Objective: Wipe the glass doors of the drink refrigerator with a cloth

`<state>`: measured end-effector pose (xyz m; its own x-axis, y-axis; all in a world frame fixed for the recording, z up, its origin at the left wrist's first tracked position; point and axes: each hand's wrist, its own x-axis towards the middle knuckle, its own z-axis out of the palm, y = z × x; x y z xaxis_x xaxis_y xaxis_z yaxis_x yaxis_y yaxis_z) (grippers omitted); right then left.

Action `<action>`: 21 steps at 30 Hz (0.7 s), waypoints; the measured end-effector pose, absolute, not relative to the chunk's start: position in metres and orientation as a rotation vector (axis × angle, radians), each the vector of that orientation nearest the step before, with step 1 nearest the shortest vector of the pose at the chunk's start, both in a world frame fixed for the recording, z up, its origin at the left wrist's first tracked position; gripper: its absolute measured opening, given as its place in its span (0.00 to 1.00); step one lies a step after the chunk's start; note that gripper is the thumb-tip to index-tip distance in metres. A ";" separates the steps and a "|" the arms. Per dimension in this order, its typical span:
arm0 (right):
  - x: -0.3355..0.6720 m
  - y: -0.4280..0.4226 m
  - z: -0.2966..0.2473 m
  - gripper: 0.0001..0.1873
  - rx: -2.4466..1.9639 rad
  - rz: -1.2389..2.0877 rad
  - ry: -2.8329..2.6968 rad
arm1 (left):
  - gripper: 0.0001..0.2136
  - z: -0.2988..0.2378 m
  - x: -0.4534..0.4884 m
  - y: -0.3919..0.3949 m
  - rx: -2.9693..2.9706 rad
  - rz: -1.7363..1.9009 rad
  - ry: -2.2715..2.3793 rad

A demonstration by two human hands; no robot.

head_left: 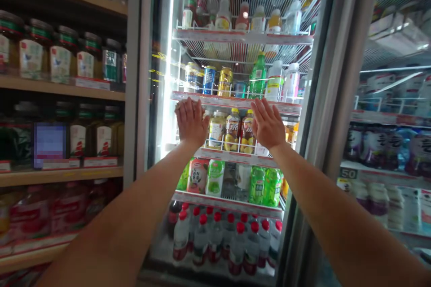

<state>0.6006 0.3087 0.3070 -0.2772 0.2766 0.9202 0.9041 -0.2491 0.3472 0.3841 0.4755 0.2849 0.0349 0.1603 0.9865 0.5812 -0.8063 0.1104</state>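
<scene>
My left hand (191, 122) and my right hand (268, 124) are raised side by side with fingers up and spread, both empty. They look flat against the glass door (161, 54) of a drinks refrigerator, though I cannot tell whether they touch it. Behind the glass, my left hand is nearest a white-edged wire shelf (235, 103), and my right hand is in front of bottled juices (247, 132). Cans (225, 81) stand on that shelf, while green tea bottles (264, 186) stand on the shelf below.
Red-capped water bottles (215, 237) fill the refrigerator's bottom shelf. To the left stands a wooden shelf unit (60, 87) holding jars (35, 54). To the right, another glass-door refrigerator (387, 119) holds packaged drinks.
</scene>
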 end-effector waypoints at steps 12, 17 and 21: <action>0.601 0.310 0.307 0.31 -1.443 -1.569 -1.483 | 0.28 0.278 0.387 0.470 -2.062 -1.615 -0.560; 0.602 0.310 0.307 0.31 -1.443 -1.561 -1.486 | 0.30 0.273 0.394 0.466 -2.016 -1.672 -0.596; 0.603 0.310 0.306 0.32 -1.440 -1.544 -1.502 | 0.30 0.211 0.384 0.469 -2.069 -1.429 -0.414</action>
